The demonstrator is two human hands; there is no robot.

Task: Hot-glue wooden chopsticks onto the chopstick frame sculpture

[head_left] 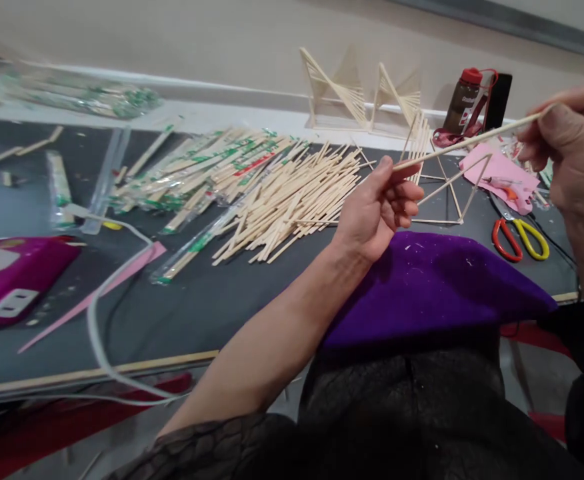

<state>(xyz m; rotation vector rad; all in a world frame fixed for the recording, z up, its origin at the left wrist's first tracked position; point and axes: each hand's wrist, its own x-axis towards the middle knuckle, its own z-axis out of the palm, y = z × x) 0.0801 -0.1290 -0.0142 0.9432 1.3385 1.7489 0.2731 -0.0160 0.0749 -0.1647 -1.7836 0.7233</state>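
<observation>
A slender wooden chopstick slants up to the right between my two hands. My left hand pinches its lower end between thumb and fingers. At its upper end, my right hand grips with thumb and fingertips. Behind my left hand stands an open frame of joined sticks, partly covered by that hand. A loose pile of bare chopsticks lies left of my left hand, and wrapped chopsticks are heaped beyond it. Below both hands is a purple cloth.
Two twisted stick structures stand at the wall, near a dark bottle with a red lid. Scissors with red and yellow handles lie at right beside pink paper. A magenta power strip and white cable occupy the left.
</observation>
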